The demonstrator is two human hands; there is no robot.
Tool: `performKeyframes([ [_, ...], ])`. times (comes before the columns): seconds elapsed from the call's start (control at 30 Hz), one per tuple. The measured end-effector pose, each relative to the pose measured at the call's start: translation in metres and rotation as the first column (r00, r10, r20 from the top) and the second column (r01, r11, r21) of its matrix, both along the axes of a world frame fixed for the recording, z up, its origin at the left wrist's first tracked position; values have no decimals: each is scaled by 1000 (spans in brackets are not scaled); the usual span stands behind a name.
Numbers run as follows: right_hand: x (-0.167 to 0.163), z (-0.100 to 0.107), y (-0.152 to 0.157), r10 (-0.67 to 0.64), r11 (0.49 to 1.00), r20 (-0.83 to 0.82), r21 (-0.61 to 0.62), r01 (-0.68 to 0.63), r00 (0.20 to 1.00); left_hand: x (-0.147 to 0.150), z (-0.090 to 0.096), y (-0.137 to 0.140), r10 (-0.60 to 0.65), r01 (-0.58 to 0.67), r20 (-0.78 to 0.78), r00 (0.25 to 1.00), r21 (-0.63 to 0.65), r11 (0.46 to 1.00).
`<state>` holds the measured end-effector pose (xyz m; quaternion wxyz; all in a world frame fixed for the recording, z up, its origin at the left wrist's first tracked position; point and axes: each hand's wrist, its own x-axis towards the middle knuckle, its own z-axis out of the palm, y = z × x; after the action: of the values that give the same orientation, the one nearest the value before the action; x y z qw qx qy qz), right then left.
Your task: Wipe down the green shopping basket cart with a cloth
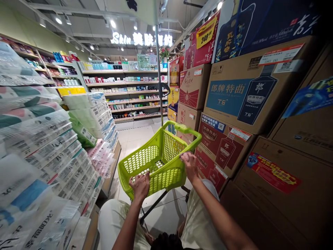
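Note:
A lime-green plastic shopping cart [145, 158] with a perforated basket stands across the aisle in front of my knees. My left hand [141, 185] grips the near rim of the basket toward its left end, fingers curled over the edge. Farther right, my right hand [189, 164] is closed around the rim near the corner below the cart's handle [183, 128]. The basket's floor shows through its open top with no goods visible on it. Dark legs of the cart reach down to the tiles beneath my hands.
Stacked packs of tissue paper [49, 146] line the left side. Cardboard liquor cartons [229, 93] rise high on the right, close to my right arm. Shelves of small boxed goods [130, 83] stand at the back. A thin grey pole [159, 76] rises behind the cart from the tiled floor [137, 133].

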<state>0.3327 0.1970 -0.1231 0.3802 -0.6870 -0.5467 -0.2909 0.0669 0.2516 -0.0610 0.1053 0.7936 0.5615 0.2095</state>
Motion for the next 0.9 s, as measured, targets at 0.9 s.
performKeyframes([
  [0.9,-74,-12,5,72,993,-205,107,-51,976,7,-1,-3,5,-5,10,1000,-30,1000],
])
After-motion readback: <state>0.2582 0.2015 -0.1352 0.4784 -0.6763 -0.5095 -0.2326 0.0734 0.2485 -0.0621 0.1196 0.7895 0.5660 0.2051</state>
